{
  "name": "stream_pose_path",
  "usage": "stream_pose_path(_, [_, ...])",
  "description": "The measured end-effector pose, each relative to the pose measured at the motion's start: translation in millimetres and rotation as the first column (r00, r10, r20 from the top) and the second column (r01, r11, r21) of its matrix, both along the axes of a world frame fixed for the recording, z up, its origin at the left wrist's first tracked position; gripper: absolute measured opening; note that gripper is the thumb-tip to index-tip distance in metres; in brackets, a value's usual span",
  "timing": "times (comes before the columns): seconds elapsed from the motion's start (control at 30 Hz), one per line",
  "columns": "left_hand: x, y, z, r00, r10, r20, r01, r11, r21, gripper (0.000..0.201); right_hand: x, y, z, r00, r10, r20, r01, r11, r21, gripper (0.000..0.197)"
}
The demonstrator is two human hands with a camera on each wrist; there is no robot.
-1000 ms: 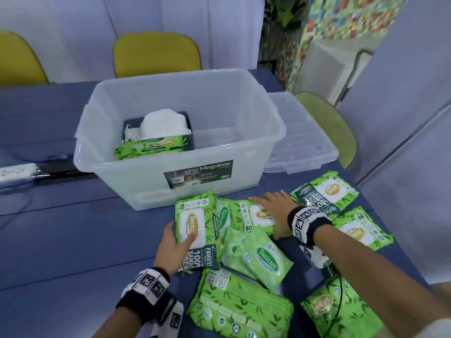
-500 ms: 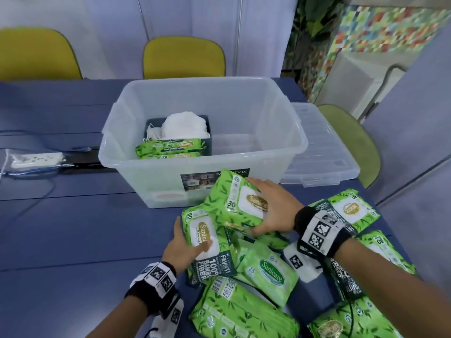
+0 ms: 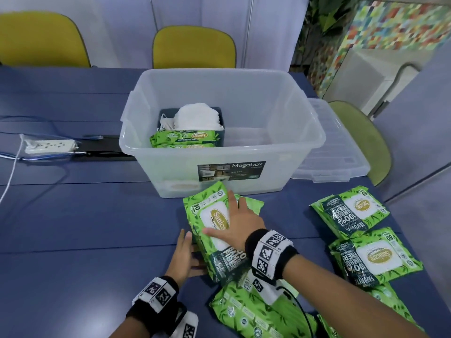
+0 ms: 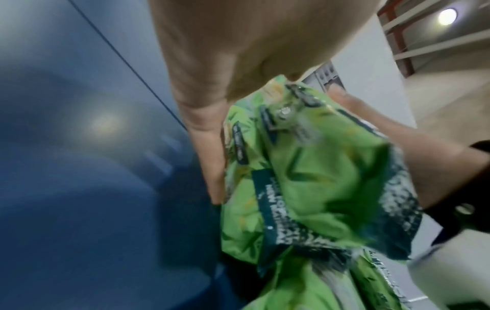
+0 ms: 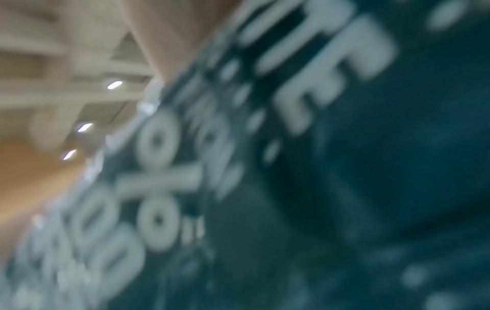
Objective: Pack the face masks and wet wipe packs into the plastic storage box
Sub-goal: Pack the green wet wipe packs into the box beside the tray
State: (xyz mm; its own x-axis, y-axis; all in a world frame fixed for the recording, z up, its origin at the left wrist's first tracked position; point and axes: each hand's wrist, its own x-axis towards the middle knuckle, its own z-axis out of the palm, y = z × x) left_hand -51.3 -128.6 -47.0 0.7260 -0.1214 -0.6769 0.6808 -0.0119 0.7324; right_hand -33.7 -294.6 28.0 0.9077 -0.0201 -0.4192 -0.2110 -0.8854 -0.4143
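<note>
A clear plastic storage box [image 3: 219, 148] stands mid-table. Inside it are white face masks [image 3: 195, 115] in a dark holder and two green wet wipe packs [image 3: 185, 138]. In front of the box lies a small stack of green wipe packs [image 3: 210, 211]. My right hand [image 3: 239, 223] lies flat on the top pack with its fingers spread. My left hand [image 3: 183, 254] presses against the stack's left side, fingers straight. The left wrist view shows that hand [image 4: 209, 136] beside the crumpled pack [image 4: 305, 178]. In the blurred right wrist view the pack's dark print [image 5: 318, 167] fills the frame.
The box lid [image 3: 336, 152] lies right of the box. More wipe packs lie at right [image 3: 351, 211] [image 3: 375, 257] and near my right forearm [image 3: 246, 311]. A power strip [image 3: 48, 146] with cables sits at left. Yellow chairs [image 3: 192, 47] stand behind the blue table [image 3: 85, 215].
My right hand lifted a pack from the right and laid it on the pack by my left hand. My left hand shifted from on top to the stack's left side.
</note>
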Motion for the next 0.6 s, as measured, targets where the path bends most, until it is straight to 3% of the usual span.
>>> stream_pose_path(0.1, [-2,-4,7,0.995,-0.093,-0.022,0.090,0.992,-0.086,0.081,7,-10,-12,0.984,-0.154,-0.093,0.172,0.958,0.231,0.110])
stream_pose_path(0.2, [2,-7,10,0.992,-0.122,0.020,0.124,0.983,-0.138,0.092,9,-15,-34,0.927,-0.303,-0.219,0.367,0.848,0.382,0.135])
stream_pose_path(0.27, [8,-6,10,0.993,-0.117,0.016,0.118,0.982,-0.145,0.094,11,-14,-42,0.895,-0.341,-0.288,0.443,0.760,0.476,0.136])
stream_pose_path(0.37, [16,-5,16,0.988,-0.147,0.047,0.151,0.983,-0.103,0.100,16,-12,-40,0.886,-0.285,-0.366,0.449,0.722,0.526,0.120])
stream_pose_path(0.47, [17,-5,30,0.986,-0.167,-0.024,0.161,0.975,-0.152,0.074,22,-16,-30,0.881,-0.213,-0.423,0.437,0.709,0.553,0.122])
stream_pose_path(0.5, [15,-1,30,0.983,-0.176,-0.060,0.162,0.969,-0.188,0.068,24,-17,-23,0.878,-0.174,-0.446,0.427,0.707,0.564,0.111])
stream_pose_path(0.57, [13,6,25,0.972,-0.203,-0.117,0.165,0.947,-0.274,0.076,23,-15,-6,0.882,-0.098,-0.461,0.388,0.706,0.592,0.081])
stream_pose_path(0.6, [14,8,22,0.977,-0.187,-0.102,0.144,0.934,-0.325,0.082,22,-13,-1,0.885,-0.078,-0.459,0.371,0.713,0.595,0.077])
